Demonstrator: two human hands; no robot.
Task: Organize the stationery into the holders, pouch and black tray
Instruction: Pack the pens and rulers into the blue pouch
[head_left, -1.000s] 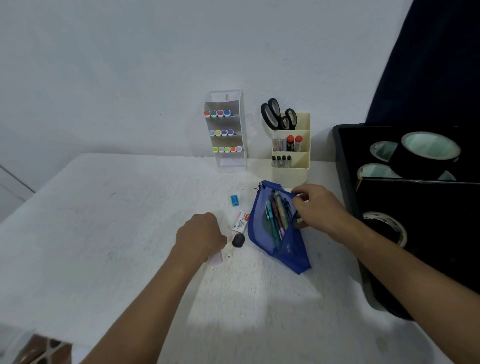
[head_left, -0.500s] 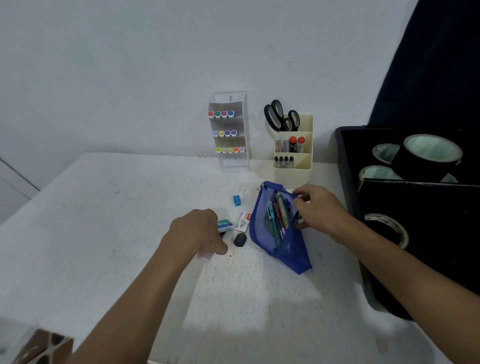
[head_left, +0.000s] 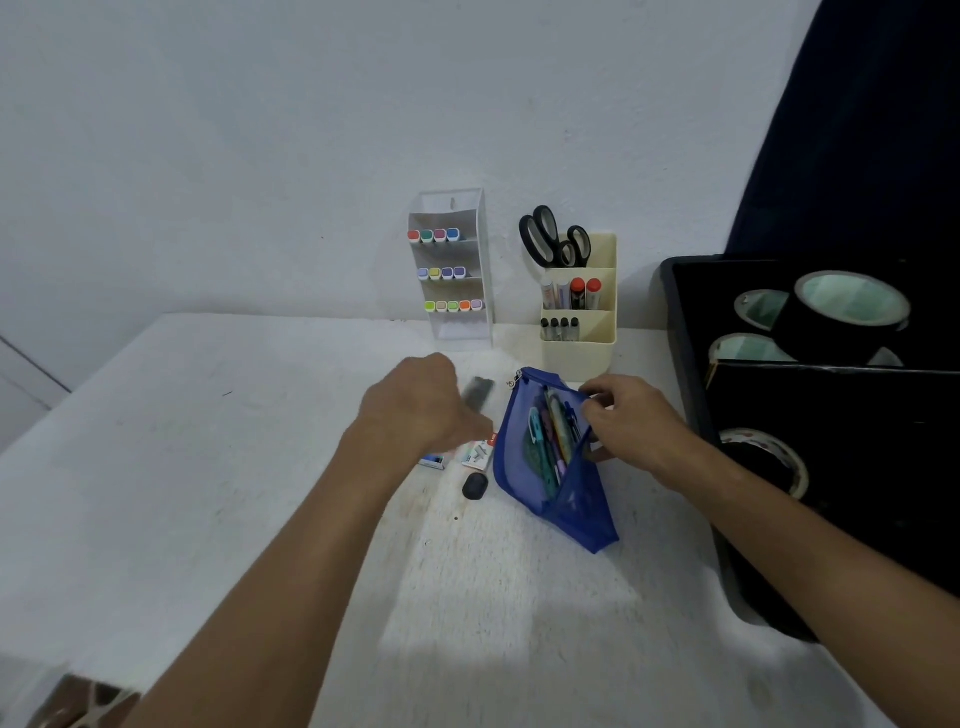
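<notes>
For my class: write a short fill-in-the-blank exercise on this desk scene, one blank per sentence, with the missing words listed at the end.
1. The right hand holds open the ____ mesh pouch.
2. The scissors stand in the ____ compartment of the cream holder.
3. The rolls of tape sit in the ____ tray.
4. The white holder keeps markers in ____ rows.

Missing words: blue; back; black; three

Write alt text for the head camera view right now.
A person's right hand holds open a blue mesh pouch of pens on a white table, while the left hand brings a blurred dark item toward it.
</notes>
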